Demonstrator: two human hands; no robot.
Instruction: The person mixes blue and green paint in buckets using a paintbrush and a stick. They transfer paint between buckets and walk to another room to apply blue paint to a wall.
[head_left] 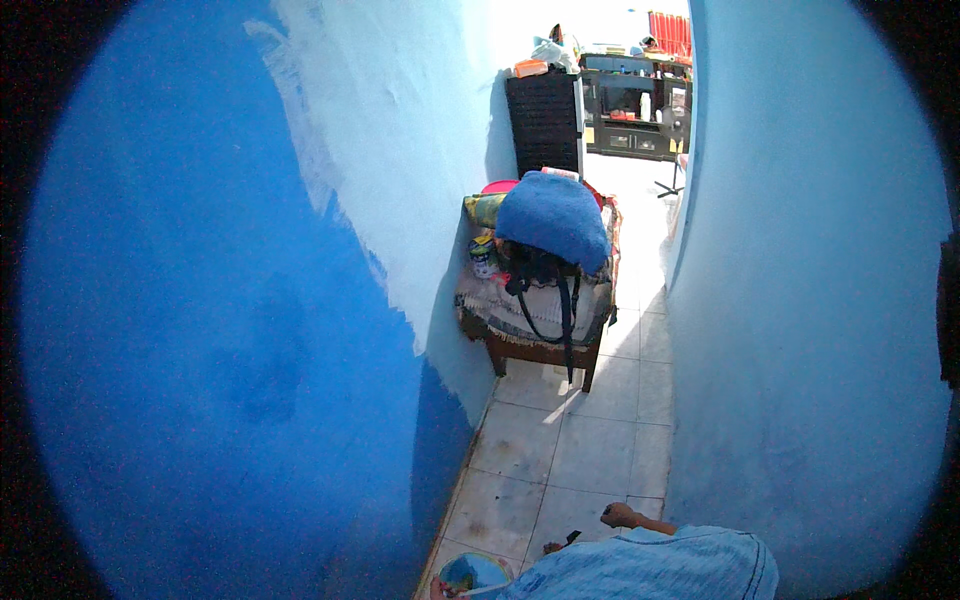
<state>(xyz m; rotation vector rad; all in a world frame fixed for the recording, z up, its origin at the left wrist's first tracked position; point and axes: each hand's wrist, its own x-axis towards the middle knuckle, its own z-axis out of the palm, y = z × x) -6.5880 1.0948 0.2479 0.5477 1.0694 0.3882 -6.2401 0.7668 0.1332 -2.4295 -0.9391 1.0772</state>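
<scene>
At the lower edge my left hand (437, 589) is at the rim of a small round bucket (474, 571) and appears to grip it. Blue shows inside the bucket, and a pale strip crosses its near side. My right hand (621, 515) is closed in front of my light blue sleeve, low over the tiles. A small dark patch shows at its fingers, too small to make out. Between the hands, part of a foot (553, 547) shows beside a small dark piece (573, 537). The left wall (220, 300) is deep blue below and pale blue above, with a ragged brushed border.
A wooden chair (545, 350) stands ahead against the left wall, bearing a blue cloth (555, 215), a dark strapped bag (540, 262) and a jar (483, 256). A pale blue wall (810, 300) bounds the right. Beyond are a black cabinet (545, 120) and shelves (635, 140).
</scene>
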